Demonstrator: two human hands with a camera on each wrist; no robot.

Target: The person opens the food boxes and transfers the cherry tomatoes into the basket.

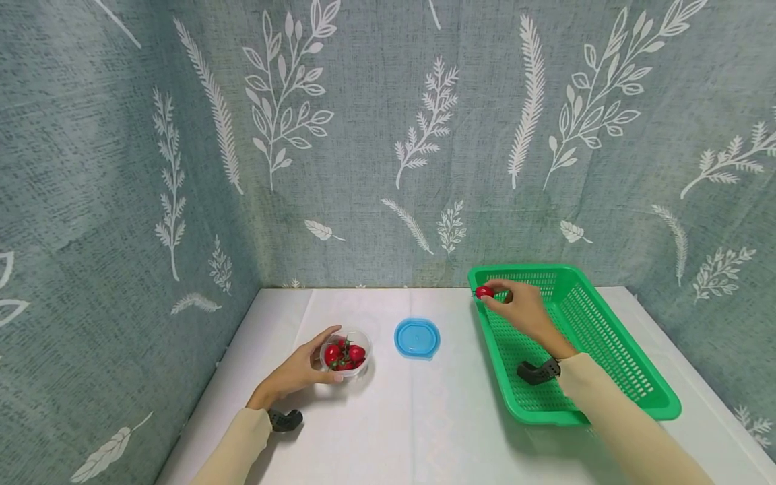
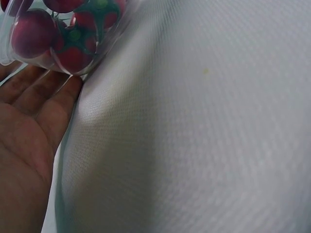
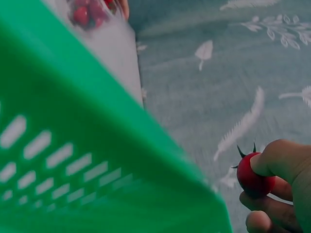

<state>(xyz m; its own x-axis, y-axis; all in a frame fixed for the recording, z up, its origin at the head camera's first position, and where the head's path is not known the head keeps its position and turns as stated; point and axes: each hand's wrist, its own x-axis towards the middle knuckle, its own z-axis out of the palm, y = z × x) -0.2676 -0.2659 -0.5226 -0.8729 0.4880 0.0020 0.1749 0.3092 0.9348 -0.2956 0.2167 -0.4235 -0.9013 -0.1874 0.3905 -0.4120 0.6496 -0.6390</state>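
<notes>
My right hand (image 1: 516, 306) pinches a small red cherry tomato (image 1: 484, 292) between thumb and fingers, over the left rim of the green basket (image 1: 576, 417). Green sepals stick out from this tomato in the right wrist view. To the left, my left hand (image 1: 303, 367) holds a round clear plastic container (image 1: 367, 345) from its left side, thumb at the front and fingers behind. Several red tomatoes (image 1: 356, 353) with green stems lie inside it. The left wrist view shows the left fingers (image 2: 60, 99) against the container's wall.
A blue lid (image 1: 417, 338) lies on the white table (image 1: 388, 431) between the container and the basket. Grey-green fabric with white leaf patterns (image 1: 364, 148) hangs behind the table and along its sides. Slotted walls surround the basket's inside.
</notes>
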